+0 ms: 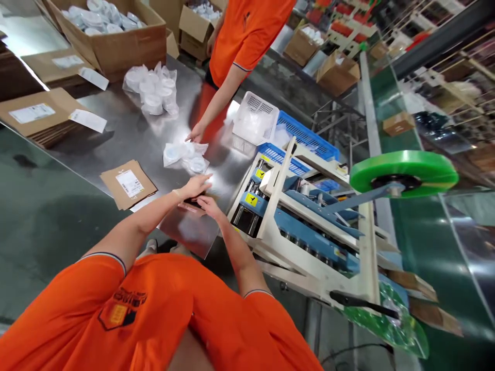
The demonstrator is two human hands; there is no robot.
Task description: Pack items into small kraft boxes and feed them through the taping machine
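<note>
Two bare hands work at the right end of the metal worktable [116, 126], close to its near right corner. The left hand [195, 186] reaches over a small brown cardboard piece [192, 207], its fingers stretched toward the right end of the table; whether they grip the cardboard cannot be told. The right hand [210, 206] comes in from the right, fingers bent at the cardboard's right side; how tightly they close on it is not clear either. This piece lies just inside the near edge.

To its left, overlapping the same near edge, sits a pile of flattened cartons [129, 183] with a white label on top. Beyond the hands, a clear bag of white round items [185, 154] rests on the worktable, and a co-worker's hand [197, 133] extends a finger at its far side; contact is hard to tell. Farther left, a larger bag of white containers [152, 90] lies toward the far edge, beside an open carton [135, 51] filled with similar pieces. Another cardboard stack [46, 113] occupies the left part of the near edge.

Just past the right end stands a carton-sealing machine [309, 242] carrying a green tape roll [404, 161]. Near the far right corner are a white perforated basket [265, 105] and a blue crate [315, 141].
</note>
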